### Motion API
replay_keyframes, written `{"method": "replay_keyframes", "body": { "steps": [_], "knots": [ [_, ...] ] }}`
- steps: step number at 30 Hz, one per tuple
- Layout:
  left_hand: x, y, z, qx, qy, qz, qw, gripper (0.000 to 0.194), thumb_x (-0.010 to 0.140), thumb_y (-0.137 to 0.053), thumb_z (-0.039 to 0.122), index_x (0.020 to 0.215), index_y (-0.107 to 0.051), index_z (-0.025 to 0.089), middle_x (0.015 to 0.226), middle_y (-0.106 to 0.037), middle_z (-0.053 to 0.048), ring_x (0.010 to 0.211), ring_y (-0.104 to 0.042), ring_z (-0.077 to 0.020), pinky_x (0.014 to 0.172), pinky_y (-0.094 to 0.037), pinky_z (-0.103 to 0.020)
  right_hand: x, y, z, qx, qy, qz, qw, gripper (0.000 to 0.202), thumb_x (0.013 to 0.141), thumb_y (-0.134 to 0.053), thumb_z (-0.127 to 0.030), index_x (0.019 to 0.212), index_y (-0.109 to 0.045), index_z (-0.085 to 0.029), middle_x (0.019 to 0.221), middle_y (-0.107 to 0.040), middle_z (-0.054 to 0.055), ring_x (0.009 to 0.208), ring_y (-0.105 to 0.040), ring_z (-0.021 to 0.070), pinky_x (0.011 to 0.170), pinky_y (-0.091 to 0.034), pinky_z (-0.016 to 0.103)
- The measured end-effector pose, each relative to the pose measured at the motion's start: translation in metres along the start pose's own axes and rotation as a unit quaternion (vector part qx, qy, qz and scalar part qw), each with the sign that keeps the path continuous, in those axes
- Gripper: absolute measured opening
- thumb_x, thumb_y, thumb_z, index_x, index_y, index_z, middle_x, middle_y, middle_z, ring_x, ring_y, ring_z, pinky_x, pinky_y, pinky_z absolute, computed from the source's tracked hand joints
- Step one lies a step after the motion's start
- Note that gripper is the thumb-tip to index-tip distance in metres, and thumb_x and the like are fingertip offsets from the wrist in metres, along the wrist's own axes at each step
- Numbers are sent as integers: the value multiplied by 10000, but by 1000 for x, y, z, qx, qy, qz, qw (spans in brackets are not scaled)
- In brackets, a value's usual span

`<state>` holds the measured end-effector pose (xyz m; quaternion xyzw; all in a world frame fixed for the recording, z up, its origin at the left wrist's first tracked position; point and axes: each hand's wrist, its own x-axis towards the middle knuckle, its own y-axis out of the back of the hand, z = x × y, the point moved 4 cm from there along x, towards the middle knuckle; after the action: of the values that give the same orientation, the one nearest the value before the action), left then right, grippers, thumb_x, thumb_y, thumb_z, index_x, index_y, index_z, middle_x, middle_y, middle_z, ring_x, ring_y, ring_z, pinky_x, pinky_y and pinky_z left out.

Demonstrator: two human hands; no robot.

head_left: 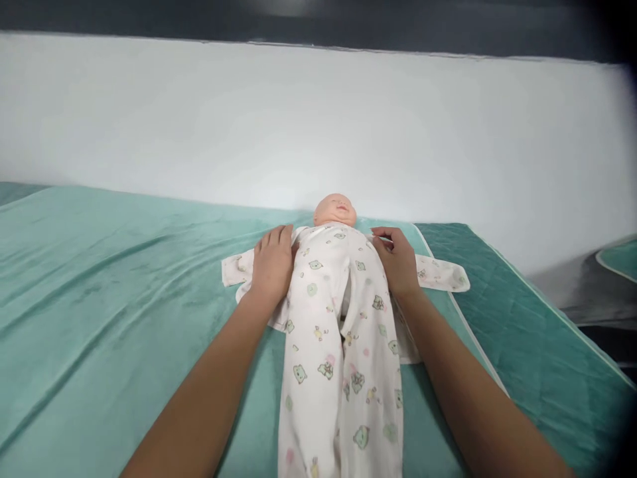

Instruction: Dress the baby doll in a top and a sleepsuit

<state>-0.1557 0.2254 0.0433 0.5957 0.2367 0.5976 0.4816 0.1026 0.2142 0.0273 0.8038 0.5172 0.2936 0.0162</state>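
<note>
Green bedding [124, 265] is supporting the face-up doll [334, 210] under printed clothes [318, 318]; your left hand [273, 264] is extending its fingers, your right hand [397, 260] curling, at opposite sides (whether either is gripping cloth, I cannot tell).

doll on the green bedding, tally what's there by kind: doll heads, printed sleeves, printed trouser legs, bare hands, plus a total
doll head: 1
printed sleeves: 2 (left sleeve, right sleeve)
printed trouser legs: 2 (left leg, right leg)
bare hands: 2 (left hand, right hand)
total: 7
</note>
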Motion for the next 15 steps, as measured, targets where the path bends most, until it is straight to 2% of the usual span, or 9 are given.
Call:
{"method": "replay_keyframes", "body": {
  "steps": [3,6,11,15],
  "knots": [
    [-22,9,2,-15,-13,28,999,439,947,-389,160,1383,-444,156,1431,-487,-149,1327,-420,-307,1081,-393,-476,-16,9,-6,-89,60,18,994,320,843,-407,-144,1105,-580,-209,1187,-619,97,1090,-561,231,975,-446,437],
    [-59,20,6,-27,-50,23,998,397,932,-412,153,1318,-502,177,1436,-480,-140,1367,-376,-303,1111,-366,-491,-50,20,-16,-170,117,11,978,365,827,-394,-103,1138,-563,-193,1254,-566,130,1202,-485,256,1035,-405,454],
    [-123,41,10,-54,-97,-14,994,292,881,-512,194,1146,-636,183,1385,-529,-127,1363,-381,-312,1113,-360,-474,-133,43,-39,-248,144,-56,956,307,892,-466,-173,1182,-558,-207,1289,-549,127,1212,-469,277,1025,-404,440],
    [-149,52,16,-71,-132,-69,986,282,876,-511,206,1099,-683,224,1303,-592,-100,1309,-430,-298,1042,-397,-451,-183,55,-58,-272,148,-129,942,232,900,-466,-132,1074,-596,-214,1159,-615,111,1106,-518,272,941,-404,399]
  ]
}}
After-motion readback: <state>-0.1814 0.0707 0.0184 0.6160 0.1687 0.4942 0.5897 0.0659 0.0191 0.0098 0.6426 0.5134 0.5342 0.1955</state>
